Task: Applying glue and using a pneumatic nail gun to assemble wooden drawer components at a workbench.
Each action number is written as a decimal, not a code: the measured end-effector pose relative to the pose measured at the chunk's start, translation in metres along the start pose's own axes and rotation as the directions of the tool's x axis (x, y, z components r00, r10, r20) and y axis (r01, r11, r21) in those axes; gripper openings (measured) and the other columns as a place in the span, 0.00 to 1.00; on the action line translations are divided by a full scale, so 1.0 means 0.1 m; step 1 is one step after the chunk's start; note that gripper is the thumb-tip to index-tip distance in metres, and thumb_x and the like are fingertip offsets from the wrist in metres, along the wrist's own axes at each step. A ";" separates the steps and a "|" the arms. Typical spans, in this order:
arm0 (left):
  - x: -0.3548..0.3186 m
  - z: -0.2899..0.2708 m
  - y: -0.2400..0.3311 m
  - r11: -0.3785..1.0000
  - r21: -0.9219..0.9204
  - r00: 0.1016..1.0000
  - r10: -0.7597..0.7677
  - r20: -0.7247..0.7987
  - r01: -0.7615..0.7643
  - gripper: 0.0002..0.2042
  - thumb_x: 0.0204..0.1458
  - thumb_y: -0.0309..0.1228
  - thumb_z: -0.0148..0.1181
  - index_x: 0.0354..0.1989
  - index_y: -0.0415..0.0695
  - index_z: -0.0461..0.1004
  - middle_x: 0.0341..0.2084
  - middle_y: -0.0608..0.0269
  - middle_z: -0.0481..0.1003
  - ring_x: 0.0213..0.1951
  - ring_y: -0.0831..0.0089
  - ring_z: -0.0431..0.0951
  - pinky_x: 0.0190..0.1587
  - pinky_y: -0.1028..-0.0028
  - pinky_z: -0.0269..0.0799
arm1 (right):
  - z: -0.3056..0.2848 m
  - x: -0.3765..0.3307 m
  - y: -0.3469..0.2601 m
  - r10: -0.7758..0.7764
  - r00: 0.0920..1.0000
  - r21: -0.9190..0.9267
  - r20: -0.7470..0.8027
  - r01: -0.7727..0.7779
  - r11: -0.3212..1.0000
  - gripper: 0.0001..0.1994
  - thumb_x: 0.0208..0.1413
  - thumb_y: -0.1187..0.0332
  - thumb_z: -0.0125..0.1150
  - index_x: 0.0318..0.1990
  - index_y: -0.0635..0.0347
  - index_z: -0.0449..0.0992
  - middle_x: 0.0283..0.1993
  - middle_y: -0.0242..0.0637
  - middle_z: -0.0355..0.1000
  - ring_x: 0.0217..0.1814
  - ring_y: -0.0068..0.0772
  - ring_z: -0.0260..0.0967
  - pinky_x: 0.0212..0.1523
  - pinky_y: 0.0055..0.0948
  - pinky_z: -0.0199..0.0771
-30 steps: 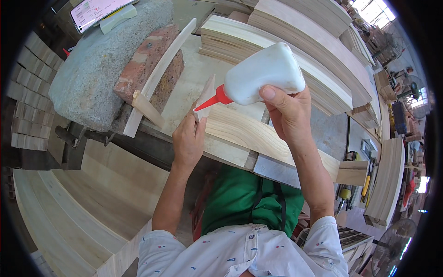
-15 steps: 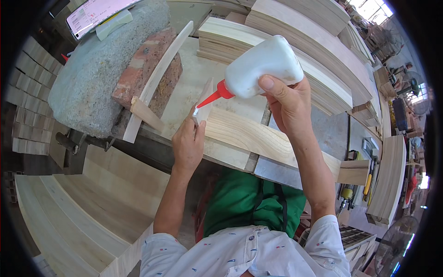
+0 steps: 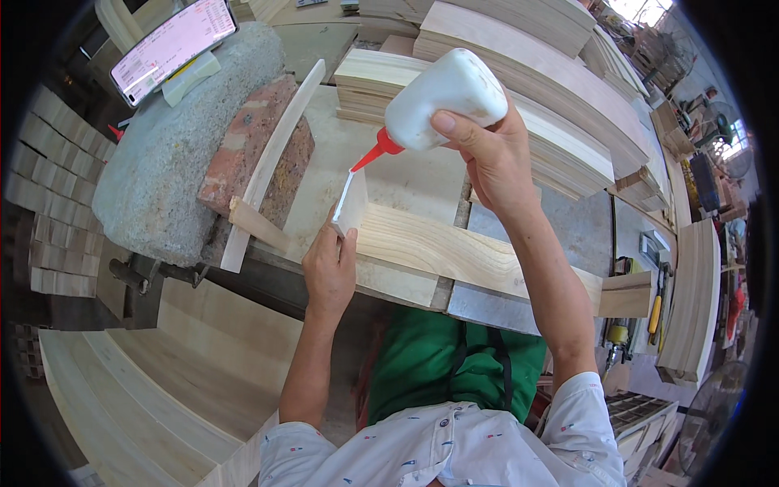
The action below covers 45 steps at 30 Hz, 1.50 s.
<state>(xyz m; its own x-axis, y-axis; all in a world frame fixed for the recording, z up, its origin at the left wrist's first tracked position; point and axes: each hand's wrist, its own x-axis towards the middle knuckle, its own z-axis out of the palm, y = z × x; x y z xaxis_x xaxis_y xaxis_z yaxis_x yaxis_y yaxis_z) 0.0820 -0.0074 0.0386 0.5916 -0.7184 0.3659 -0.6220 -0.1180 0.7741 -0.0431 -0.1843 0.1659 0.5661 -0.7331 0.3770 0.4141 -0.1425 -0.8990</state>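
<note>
A white glue bottle (image 3: pixel 442 101) is tilted in my right hand (image 3: pixel 491 154), its red nozzle (image 3: pixel 378 150) pointing down to the left. The nozzle tip touches the far end of a small wooden panel's (image 3: pixel 354 203) top edge, where a white line of glue runs. My left hand (image 3: pixel 329 264) grips the near end of that panel, which stands upright at the left end of a long wooden board (image 3: pixel 438 239). Whether the two are joined I cannot tell. At the long board's right end sits a short wooden piece (image 3: pixel 625 296).
Stacked boards (image 3: pixel 519 122) lie along the far side. To the left, a thin curved strip (image 3: pixel 280 154) leans on a brick (image 3: pixel 243 138) beside a large stone block (image 3: pixel 174 154) with a phone (image 3: pixel 174 45) on it. Tools (image 3: pixel 656 304) lie at the right.
The nozzle has moved along the panel's edge from its near end to its far end, leaving a white glue line. My left hand keeps its grip; the whole view has shifted slightly.
</note>
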 end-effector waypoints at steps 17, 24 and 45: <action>-0.64 0.42 0.36 0.946 -0.324 1.000 0.012 0.022 -0.005 0.26 0.48 0.17 0.60 0.57 0.36 0.62 0.52 0.55 0.64 0.50 0.64 0.67 0.55 0.67 0.63 | -1.69 -1.25 -1.44 -0.204 0.805 -0.140 -0.557 0.151 0.979 0.20 0.49 0.66 0.67 0.48 0.65 0.70 0.42 0.40 0.73 0.42 0.34 0.75 0.38 0.36 0.81; -0.77 1.81 1.76 0.814 -0.549 0.608 0.538 0.584 -0.193 0.41 0.39 0.28 0.71 0.64 0.38 0.55 0.61 0.50 0.60 0.62 0.57 0.60 0.62 0.64 0.57 | -2.65 -2.46 -2.33 -0.422 0.537 -0.484 -0.731 0.028 0.874 0.20 0.51 0.69 0.64 0.49 0.67 0.66 0.44 0.43 0.71 0.46 0.40 0.74 0.42 0.45 0.82; -0.98 3.24 2.91 0.724 -0.649 0.452 0.672 0.587 -0.233 0.59 0.36 0.33 0.74 0.68 0.36 0.29 0.62 0.34 0.52 0.64 0.46 0.56 0.65 0.59 0.52 | -3.07 -2.49 -1.97 -0.437 0.532 -0.545 -0.725 -0.056 0.836 0.26 0.49 0.67 0.68 0.52 0.66 0.63 0.45 0.43 0.70 0.44 0.35 0.74 0.37 0.33 0.82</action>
<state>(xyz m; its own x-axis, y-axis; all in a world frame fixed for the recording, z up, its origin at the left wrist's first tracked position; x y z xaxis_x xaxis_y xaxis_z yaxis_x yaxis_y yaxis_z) -0.3229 -0.1934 0.0604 -0.4517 -0.8062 0.3822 -0.2549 0.5271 0.8107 -0.4851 -0.1778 0.1809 -0.3966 -0.8099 0.4322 -0.0740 -0.4411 -0.8944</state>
